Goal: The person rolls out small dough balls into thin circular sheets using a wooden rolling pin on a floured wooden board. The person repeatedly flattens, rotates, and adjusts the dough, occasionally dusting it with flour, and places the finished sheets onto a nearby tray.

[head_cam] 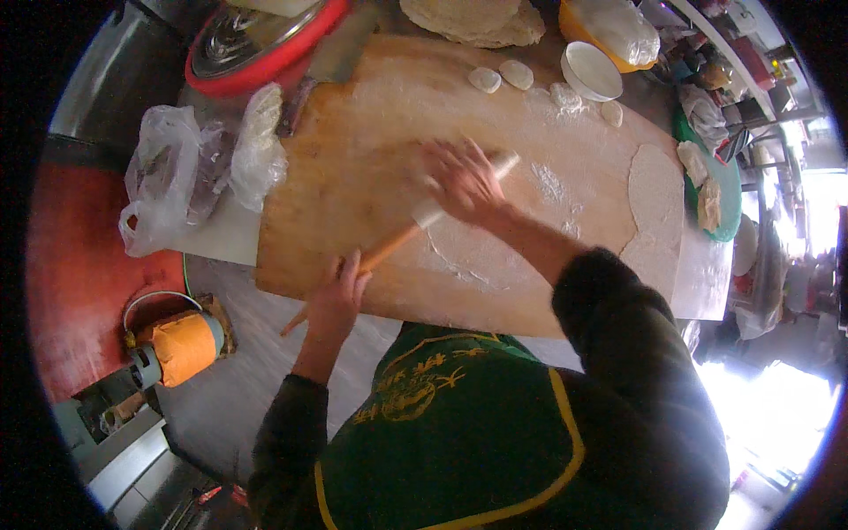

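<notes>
A wooden rolling pin (391,248) slants over the floured wooden board (371,106). My left hand (336,295) grips it toward its lower end, which sticks out past the board's near edge. Pale material, which looks like dough wrapped around the pin (429,213), covers its upper part. Over that part lies my right hand (464,182), palm down with fingers spread, blurred by motion; it hides some of the wrapped length. Below my right wrist, a pale floury patch with a curved edge (457,265) marks the board.
A flattened dough sheet (656,192) lies at the board's right end. Small dough pieces (500,78), a flour heap (565,98) and a white bowl (591,71) sit at the back. Plastic bags (162,172), a wide blade (341,50) and a red basin (265,73) stand left.
</notes>
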A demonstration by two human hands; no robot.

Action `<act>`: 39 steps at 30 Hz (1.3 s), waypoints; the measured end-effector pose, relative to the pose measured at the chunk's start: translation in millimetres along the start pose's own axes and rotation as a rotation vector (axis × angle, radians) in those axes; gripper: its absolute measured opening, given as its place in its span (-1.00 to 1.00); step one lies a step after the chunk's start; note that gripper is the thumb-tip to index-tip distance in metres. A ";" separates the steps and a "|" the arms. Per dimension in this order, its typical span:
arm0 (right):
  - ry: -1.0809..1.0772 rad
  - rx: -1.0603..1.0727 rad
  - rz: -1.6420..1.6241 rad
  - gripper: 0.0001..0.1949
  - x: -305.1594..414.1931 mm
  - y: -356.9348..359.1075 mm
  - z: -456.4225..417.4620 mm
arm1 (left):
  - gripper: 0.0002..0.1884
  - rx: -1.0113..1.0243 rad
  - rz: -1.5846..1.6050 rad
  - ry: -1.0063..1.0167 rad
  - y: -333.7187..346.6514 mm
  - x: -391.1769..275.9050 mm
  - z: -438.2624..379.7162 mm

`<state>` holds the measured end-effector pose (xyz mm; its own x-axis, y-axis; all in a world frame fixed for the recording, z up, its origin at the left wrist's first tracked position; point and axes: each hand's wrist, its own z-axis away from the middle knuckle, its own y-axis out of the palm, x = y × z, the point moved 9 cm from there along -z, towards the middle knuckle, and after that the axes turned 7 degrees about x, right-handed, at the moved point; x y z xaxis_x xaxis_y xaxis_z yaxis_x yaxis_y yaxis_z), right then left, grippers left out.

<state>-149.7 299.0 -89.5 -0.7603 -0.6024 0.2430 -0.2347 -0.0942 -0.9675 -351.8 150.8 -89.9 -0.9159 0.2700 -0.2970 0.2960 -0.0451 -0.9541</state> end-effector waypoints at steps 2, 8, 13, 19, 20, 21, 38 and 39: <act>0.017 -0.135 -0.020 -0.44 -4.4 -7.4 -75.2 | -0.58 0.013 0.153 -0.071 2.0 35.8 -20.1; 0.084 -0.258 0.074 -0.38 -5.9 -10.3 -102.1 | -0.60 -0.036 0.068 -0.048 -7.1 47.0 -32.7; 0.056 -0.121 0.010 -0.28 3.4 -14.8 21.3 | -0.50 -0.010 -0.073 0.052 3.8 1.4 -5.2; 0.028 -0.055 -0.146 -0.35 1.2 -33.7 140.3 | -0.40 0.146 0.084 -0.003 31.7 -73.2 26.6; 0.026 -0.058 -0.150 -0.37 0.6 -38.0 153.6 | -0.39 0.165 0.107 -0.026 36.0 -83.7 31.8; 0.016 -0.072 -0.161 -0.40 -0.7 -40.4 166.4 | -0.40 0.181 0.148 -0.047 38.6 -96.6 36.4; 0.557 -0.101 -0.204 -0.66 -117.3 -29.3 133.5 | -0.41 0.005 0.308 -0.268 47.5 -159.7 38.2; 0.522 -0.084 -0.164 -0.67 -111.3 -24.8 127.2 | -0.39 0.023 0.312 -0.297 49.7 -160.4 34.2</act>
<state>17.9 267.6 -101.4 -0.9041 -0.1101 0.4130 -0.4065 -0.0769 -0.9104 -199.5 72.4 -91.0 -0.8230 -0.0485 -0.5659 0.5677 -0.1035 -0.8167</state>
